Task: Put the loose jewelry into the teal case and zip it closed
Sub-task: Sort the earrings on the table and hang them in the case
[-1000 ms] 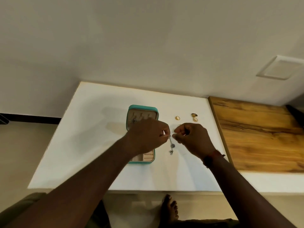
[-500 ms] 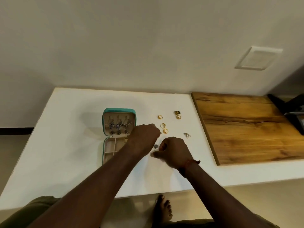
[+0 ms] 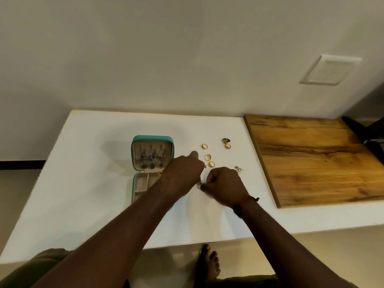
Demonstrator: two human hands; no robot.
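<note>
case (image 3: 152,138) open, long axis away fm person, lid far; l hand (image 3: 182,171) + r hand (image 3: 224,183) pinch silver earring (image 3: 200,183)

surface (image 3: 99,167): plain white, pushed right up against the wall (image 3: 166,59)
wooden board (image 3: 311,161): lying flat on the right side
wall plate (image 3: 330,70): white, squarish, above the board
dark thing (image 3: 373,135): far right edge, no clue what

Case (image 3: 152,138): teal shell, beige lining. Earrings (image 3: 153,157) in lid: dark silver. Rings (image 3: 207,157) right of case: plain gold. Cluster ring (image 3: 226,140) further right: gold with green. Small piece (image 3: 200,183), frame centre: silver. Surface (image 3: 93,183): white. Board (image 3: 311,159), right: warm brown wood, dark grain streaks. Wrist thread (image 3: 246,199): red.
</note>
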